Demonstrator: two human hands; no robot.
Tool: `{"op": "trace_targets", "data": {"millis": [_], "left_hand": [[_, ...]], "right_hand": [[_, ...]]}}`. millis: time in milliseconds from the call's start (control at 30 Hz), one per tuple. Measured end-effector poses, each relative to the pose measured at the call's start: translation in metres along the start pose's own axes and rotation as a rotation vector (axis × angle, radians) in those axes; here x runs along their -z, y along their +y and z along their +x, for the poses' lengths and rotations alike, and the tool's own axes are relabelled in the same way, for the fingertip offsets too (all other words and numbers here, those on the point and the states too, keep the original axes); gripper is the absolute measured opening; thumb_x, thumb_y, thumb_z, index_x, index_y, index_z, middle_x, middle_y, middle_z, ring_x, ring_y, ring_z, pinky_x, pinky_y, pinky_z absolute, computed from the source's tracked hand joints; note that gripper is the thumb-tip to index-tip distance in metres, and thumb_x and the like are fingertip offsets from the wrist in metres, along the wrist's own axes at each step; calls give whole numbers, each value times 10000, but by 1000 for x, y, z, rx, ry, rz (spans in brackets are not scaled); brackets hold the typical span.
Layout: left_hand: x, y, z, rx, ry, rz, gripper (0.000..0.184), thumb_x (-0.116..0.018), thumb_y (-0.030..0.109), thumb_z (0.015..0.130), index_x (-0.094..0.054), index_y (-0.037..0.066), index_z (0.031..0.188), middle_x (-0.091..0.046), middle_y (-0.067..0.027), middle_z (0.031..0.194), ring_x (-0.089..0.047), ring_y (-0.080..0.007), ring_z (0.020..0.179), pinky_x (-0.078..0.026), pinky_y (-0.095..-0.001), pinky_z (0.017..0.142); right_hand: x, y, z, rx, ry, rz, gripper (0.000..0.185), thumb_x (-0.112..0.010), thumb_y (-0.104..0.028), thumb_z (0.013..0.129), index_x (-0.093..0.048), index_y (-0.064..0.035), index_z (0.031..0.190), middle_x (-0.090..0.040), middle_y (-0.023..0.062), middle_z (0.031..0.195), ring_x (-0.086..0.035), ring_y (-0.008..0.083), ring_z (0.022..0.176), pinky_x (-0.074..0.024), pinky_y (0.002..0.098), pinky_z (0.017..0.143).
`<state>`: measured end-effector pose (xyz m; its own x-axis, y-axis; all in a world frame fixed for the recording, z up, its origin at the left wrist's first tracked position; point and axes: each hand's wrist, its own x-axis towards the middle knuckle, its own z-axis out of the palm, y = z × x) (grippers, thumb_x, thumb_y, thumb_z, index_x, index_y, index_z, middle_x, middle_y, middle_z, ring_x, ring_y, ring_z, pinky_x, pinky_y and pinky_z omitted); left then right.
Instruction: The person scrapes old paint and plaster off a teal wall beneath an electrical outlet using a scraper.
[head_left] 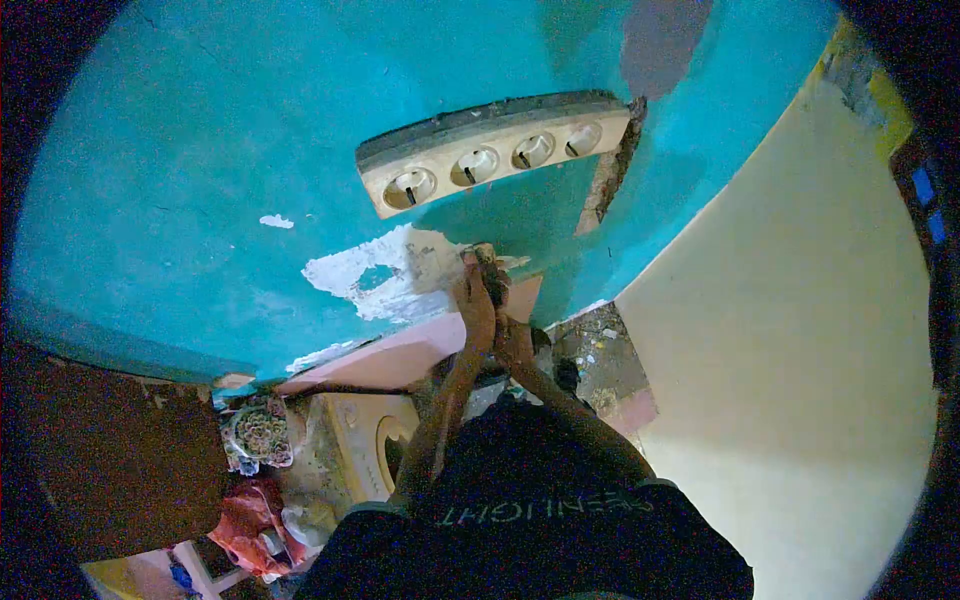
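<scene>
In the head view, both my hands are together in front of the turquoise wall (pixel 200 180), at the right end of a white patch (pixel 335 270) of bare wall. My left hand (pixel 477 308) is closed against a small dark object (pixel 489 266) with a lighter tip, which is too blurred to name. Just below and to the right, my right hand (pixel 513 340) is bent in close to it. Its fingers are mostly hidden, so its grip does not show clearly. The object's tip is at or very near the wall surface.
Above my hands, a strip of several round sockets (pixel 475 165) juts from the wall, beside a rough groove (pixel 612 180). A pink board (pixel 400 355) runs below the patch. A white box (pixel 365 440), a red bag (pixel 245 520) and floor debris (pixel 605 345) lie lower. A cream surface (pixel 790 300) stands right.
</scene>
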<state>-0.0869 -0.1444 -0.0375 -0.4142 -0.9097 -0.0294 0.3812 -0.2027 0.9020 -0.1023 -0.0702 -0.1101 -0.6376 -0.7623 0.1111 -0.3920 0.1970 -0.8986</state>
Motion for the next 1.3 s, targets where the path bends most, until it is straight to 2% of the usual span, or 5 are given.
{"op": "trace_targets", "data": {"millis": [567, 633, 1100, 1167, 1300], "left_hand": [[2, 19, 0, 58, -87, -70, 435, -411, 437, 904, -571, 41, 821, -533, -24, 568, -405, -78, 354, -305, -207, 314], [7, 4, 3, 88, -146, -135, 374, -452, 413, 895, -559, 55, 872, -540, -22, 601, -416, -86, 368, -328, -210, 320], [-9, 32, -3, 50, -91, -39, 514, -378, 497, 896, -564, 35, 771, -518, -26, 521, -427, -83, 358, -311, -214, 316], [-7, 34, -7, 92, -69, -7, 525, -366, 499, 899, -569, 36, 756, -515, -21, 516, -413, -85, 343, -303, -214, 308], [-4, 21, -4, 171, -44, -14, 529, -355, 491, 905, -569, 38, 733, -509, -19, 506, -411, -84, 343, -298, -214, 306]], "right_hand": [[1, -11, -21, 560, 480, -780, 509, -262, -373, 938, -559, 40, 947, -584, 248, 827, -590, 306, 745, -441, 422, 618], [30, -52, -14, -297, -144, 88, 489, -290, -370, 935, -560, 36, 976, -589, 241, 821, -593, 316, 744, -445, 422, 603], [3, -8, -9, -258, -38, -8, 376, -358, -290, 932, -536, 34, 997, -602, 189, 787, -572, 275, 606, -455, 403, 521], [-12, 14, -15, 622, 461, -400, 415, -351, -333, 932, -563, 23, 960, -587, 169, 661, -566, 236, 534, -444, 393, 481], [8, -26, -17, -231, 73, 134, 474, -327, -379, 932, -567, 29, 926, -565, 150, 607, -554, 245, 495, -438, 382, 468]]}}
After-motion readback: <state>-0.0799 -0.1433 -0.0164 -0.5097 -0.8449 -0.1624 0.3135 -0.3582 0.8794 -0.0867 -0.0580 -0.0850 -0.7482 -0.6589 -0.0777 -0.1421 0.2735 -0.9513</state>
